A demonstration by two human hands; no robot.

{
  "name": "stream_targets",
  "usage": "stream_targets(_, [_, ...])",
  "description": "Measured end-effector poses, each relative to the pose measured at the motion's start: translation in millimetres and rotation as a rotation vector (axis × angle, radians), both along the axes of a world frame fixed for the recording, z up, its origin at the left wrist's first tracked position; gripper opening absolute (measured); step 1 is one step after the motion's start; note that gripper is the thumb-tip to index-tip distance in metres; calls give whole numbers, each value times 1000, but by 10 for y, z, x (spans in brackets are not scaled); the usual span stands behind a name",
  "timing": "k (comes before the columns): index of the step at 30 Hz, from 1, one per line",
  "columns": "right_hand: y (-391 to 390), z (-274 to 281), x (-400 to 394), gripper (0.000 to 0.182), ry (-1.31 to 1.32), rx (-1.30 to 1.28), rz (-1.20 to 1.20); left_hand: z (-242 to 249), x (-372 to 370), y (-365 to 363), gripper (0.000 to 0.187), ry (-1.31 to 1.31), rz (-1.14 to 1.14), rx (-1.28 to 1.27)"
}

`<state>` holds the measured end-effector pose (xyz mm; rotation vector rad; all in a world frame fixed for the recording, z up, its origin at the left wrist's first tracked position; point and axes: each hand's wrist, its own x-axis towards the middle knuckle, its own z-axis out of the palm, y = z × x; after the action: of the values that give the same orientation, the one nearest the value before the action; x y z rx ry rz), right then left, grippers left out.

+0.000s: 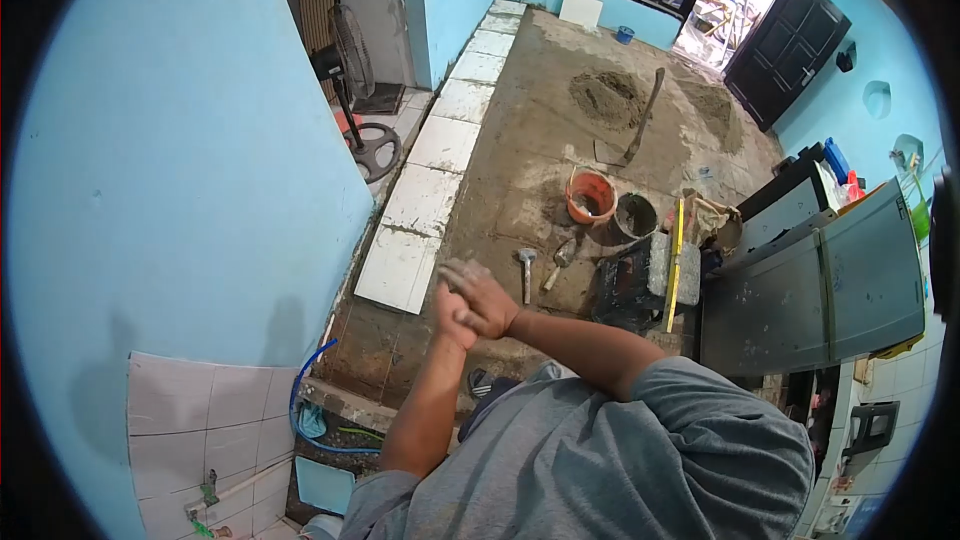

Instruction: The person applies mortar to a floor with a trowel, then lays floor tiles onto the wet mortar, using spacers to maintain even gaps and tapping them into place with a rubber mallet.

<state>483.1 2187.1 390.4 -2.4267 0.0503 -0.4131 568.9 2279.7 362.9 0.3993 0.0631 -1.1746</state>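
Note:
My left hand (453, 323) and my right hand (486, 298) are pressed together in front of me. My right hand is closed over the left one, and its fingers look dusty and pale. Most of my left hand's fingers are hidden beneath it. No tool shows in either hand. Just beyond them lies the nearest white floor tile (396, 265), the end of a row along the blue wall. To the right, a hammer (527, 274) and a trowel (562, 262) rest on the rough floor.
An orange bucket (590, 196) and a black bucket (636, 215) stand ahead right. A yellow level (676, 265) leans by a black crate (625, 285). Farther off are a hoe (646, 120) and a sand pile (608, 98). A fan (350, 60) stands left, a fridge (800, 290) right.

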Motion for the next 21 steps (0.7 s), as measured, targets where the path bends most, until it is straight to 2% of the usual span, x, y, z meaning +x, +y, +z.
stream_targets(2, [-254,-52,-72,79,70,3,-141,450,15,142,102,-105,-166,-16])
stream_targets(3, [-345,-136,-78,81,322,307,-319,592,-15,192,98,-133,-130,96])
stream_targets(5, [-447,-338,-97,86,835,923,-667,807,-107,171,90,-300,-26,155])
stream_targets(6, [-427,-431,-96,88,765,1194,-678,854,-162,114,87,-385,29,180])
stream_targets(8, [-249,-621,-95,91,583,1729,-672,708,-308,30,79,-969,143,293])
stream_targets(9, [-124,-704,-25,92,469,1883,-451,495,-376,31,78,-1308,169,342])
stream_targets(10, [-20,-230,28,80,461,1873,-456,350,-413,16,77,-1646,192,389])
stream_targets(12, [200,811,144,58,445,1852,-465,249,-325,-9,74,-1510,188,412])
stream_targets(15, [139,658,207,92,409,1886,-186,136,-89,55,69,-1301,186,453])
stream_targets(18, [306,678,368,87,177,1322,-45,100,29,121,66,-995,180,408])
stream_targets(19, [364,767,385,84,42,994,48,112,57,104,67,-833,166,323])
stream_targets(21, [355,899,409,81,-66,376,153,191,59,77,68,-508,131,154])
